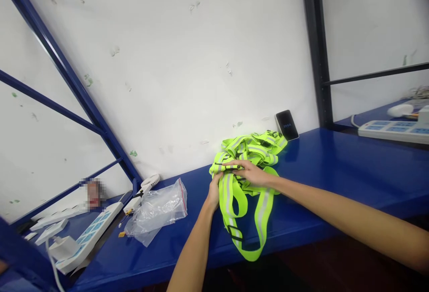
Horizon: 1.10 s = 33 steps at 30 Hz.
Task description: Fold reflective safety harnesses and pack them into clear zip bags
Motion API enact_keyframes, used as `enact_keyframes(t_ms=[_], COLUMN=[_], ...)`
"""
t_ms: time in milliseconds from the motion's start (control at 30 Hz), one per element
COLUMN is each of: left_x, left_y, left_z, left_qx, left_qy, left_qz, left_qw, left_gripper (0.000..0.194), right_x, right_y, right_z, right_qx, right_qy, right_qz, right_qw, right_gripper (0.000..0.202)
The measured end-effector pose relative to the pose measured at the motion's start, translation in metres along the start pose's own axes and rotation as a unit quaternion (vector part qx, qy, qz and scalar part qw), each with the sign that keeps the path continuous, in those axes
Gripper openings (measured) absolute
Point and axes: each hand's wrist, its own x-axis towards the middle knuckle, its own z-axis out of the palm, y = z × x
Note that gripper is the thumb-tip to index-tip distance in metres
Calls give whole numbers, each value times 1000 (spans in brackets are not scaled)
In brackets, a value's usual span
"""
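A tangled heap of neon-yellow reflective straps [250,147] with grey stripes and black buckles lies on the blue table [311,171]. At the heap's near left side, my left hand [214,189] is closed on a reflective strap [228,193], its fingertips partly hidden behind the webbing. My right hand [250,172] reaches in from the right, its fingers closed around the same bunch near a black fitting. From beneath both hands, a loop of strap hangs over the table's front edge, with a black slider buckle [234,233] on it.
A phone [287,125] leans against the wall behind the straps. Clear zip bags [161,209] lie to the left, near a white round object [150,181]. White power strips [90,236] [395,130] sit at both sides. Blue frame posts [114,144] rise beside the table.
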Motion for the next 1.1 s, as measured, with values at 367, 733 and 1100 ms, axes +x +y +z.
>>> enact_keyframes(t_ms=[367, 733, 1100], left_x=[-10, -15, -21], left_y=[15, 24, 30], left_z=[10, 3, 23], left_qx=[-15, 116, 369], left_qy=[-23, -106, -106], left_qz=[-10, 92, 235], left_qw=[1000, 983, 893], left_gripper=[53, 59, 59], right_x=[-7, -3, -4], right_y=[-2, -10, -22], right_z=[2, -7, -3], right_qx=[-28, -96, -47], right_qy=[50, 129, 92], right_qz=[13, 10, -10], right_qw=[998, 987, 995], right_gripper=[57, 58, 44])
